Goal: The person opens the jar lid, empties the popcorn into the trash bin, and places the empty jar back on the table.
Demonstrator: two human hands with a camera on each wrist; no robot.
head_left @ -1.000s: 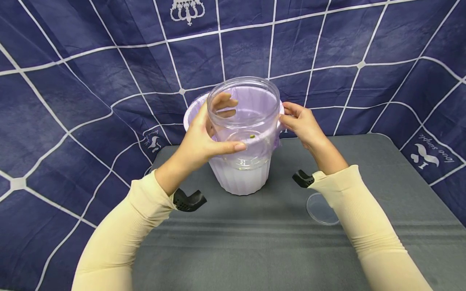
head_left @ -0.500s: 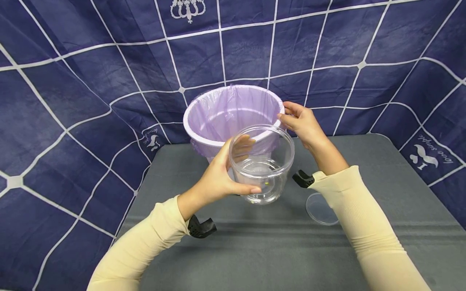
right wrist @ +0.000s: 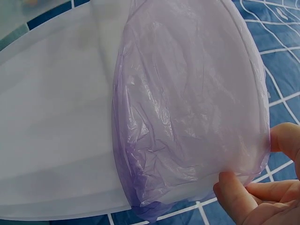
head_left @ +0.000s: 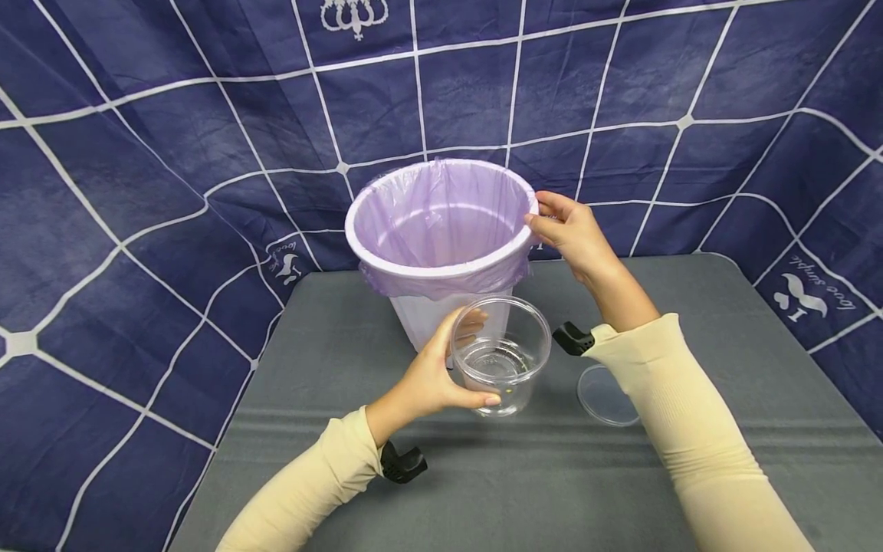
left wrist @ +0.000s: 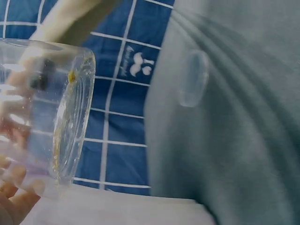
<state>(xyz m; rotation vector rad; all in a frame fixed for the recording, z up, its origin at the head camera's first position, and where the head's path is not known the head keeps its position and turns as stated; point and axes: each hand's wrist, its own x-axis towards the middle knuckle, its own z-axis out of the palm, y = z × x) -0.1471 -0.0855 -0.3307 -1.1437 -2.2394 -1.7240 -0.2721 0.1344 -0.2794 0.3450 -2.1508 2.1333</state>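
My left hand (head_left: 431, 381) grips the side of a clear plastic jar (head_left: 519, 354), its thumb toward me and fingers round the far side. The jar's open mouth faces up, in front of the trash can. In the left wrist view small yellow bits (left wrist: 71, 76) cling near the jar's base. A white trash can (head_left: 412, 320) stands behind, lined with a thin purple bag (head_left: 441, 215) folded over its rim. At the rim's right side my right hand (head_left: 574, 234) pinches the edge, thumb outside over the bag, as the right wrist view shows.
A clear round lid (head_left: 605, 396) lies flat on the grey tabletop (head_left: 524, 483), partly behind the right sleeve. Blue cloth (head_left: 607, 69) with white lines hangs close behind the can and along both sides.
My left hand has brought the jar from above the trash can's mouth down and toward me, to a spot low in front of it. The right hand has stayed at the rim.
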